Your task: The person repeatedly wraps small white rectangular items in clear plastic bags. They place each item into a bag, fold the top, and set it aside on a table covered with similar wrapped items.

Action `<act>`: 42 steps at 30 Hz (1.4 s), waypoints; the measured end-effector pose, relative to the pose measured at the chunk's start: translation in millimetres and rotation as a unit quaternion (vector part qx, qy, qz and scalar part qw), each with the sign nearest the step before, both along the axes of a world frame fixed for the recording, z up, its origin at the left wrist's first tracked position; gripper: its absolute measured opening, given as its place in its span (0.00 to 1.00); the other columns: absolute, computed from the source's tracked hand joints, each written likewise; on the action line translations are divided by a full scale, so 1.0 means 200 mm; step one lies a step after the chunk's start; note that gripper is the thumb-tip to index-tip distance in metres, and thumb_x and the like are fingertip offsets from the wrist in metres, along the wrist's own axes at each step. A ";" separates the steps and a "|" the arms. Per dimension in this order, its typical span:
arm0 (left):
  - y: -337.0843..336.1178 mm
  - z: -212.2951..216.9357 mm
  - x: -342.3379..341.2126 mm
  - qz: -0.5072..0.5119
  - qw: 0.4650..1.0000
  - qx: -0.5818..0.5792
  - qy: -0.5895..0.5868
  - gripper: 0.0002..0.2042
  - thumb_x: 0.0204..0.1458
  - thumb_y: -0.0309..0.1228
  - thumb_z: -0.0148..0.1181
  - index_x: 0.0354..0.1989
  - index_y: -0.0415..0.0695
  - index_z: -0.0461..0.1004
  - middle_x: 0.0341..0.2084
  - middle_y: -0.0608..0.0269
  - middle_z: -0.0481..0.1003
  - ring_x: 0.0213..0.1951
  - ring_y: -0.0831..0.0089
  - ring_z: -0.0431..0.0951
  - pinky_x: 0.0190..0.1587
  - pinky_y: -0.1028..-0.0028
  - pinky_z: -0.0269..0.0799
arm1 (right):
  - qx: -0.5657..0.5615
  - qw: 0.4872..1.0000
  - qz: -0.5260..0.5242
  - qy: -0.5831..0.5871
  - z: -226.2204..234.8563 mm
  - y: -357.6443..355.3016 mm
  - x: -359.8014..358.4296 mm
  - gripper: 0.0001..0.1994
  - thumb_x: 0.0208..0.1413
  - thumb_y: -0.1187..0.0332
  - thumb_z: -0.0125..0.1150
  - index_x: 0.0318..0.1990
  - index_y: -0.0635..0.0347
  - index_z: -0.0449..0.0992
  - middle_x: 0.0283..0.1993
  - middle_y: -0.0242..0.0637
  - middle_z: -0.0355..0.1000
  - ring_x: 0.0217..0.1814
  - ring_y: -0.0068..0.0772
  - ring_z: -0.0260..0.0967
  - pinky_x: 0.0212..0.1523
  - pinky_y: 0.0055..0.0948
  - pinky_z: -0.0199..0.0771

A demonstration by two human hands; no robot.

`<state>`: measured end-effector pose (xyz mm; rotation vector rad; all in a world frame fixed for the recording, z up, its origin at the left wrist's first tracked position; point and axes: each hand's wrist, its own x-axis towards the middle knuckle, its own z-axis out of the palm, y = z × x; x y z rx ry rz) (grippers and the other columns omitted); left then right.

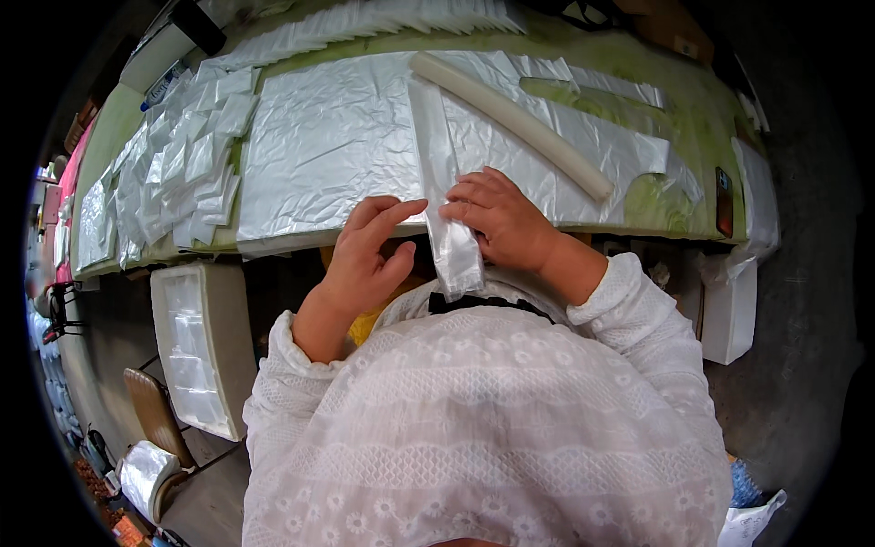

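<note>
While hovering beside strip (456, 263), left hand (367, 248): released;
right hand (507, 221): touching strip, grip unclear;
tube (510, 125): lying across sheet (328, 150)

And we count two hands here, one left hand (369, 251) and one right hand (506, 214)! One plastic strip (456, 242), just the one. We see one table (673, 206), and one tube (510, 123), no doubt about that number. One phone (725, 202), we make it. Now the packets (205, 155): one heap of them, dozens by our eye, too overlapped for an exact tally! One row of bags (392, 20) as well, many in number, packed too tight for us to count singly. Over to the boxes: we get two pale ones, one left box (237, 319) and one right box (729, 314).
</note>
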<state>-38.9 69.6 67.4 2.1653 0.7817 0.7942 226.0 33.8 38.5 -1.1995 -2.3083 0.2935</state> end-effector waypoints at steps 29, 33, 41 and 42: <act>0.20 -0.10 0.28 0.094 0.973 0.176 0.119 0.27 0.55 0.46 0.66 0.61 0.48 0.70 0.58 0.55 0.71 0.61 0.53 0.68 0.64 0.52 0.59 | -0.324 0.919 -0.225 0.005 0.12 0.45 -0.06 0.18 0.58 0.56 0.59 0.41 0.65 0.82 0.40 0.50 0.80 0.43 0.51 0.78 0.47 0.42 0.75; 0.18 -0.14 0.32 0.055 0.961 0.153 0.224 0.44 0.54 0.55 0.63 0.74 0.45 0.54 0.73 0.51 0.55 0.75 0.51 0.51 0.74 0.45 0.42 | -0.319 0.913 -0.249 0.054 0.10 0.44 -0.07 0.17 0.57 0.59 0.61 0.45 0.64 0.80 0.39 0.49 0.80 0.41 0.50 0.78 0.45 0.40 0.75; 0.24 -0.14 0.34 0.034 0.941 0.166 0.292 0.46 0.51 0.60 0.62 0.73 0.42 0.57 0.74 0.51 0.55 0.76 0.51 0.51 0.73 0.39 0.40 | -0.265 0.929 -0.238 0.103 0.12 0.21 -0.11 0.14 0.58 0.64 0.60 0.49 0.60 0.74 0.39 0.42 0.79 0.41 0.42 0.77 0.44 0.38 0.75; 0.22 -0.12 0.32 0.018 0.941 0.167 0.293 0.45 0.51 0.58 0.63 0.73 0.44 0.58 0.74 0.51 0.55 0.75 0.52 0.51 0.73 0.39 0.40 | -0.261 0.934 -0.223 0.102 0.12 0.16 -0.11 0.13 0.58 0.65 0.60 0.48 0.60 0.74 0.39 0.40 0.78 0.41 0.40 0.77 0.44 0.37 0.75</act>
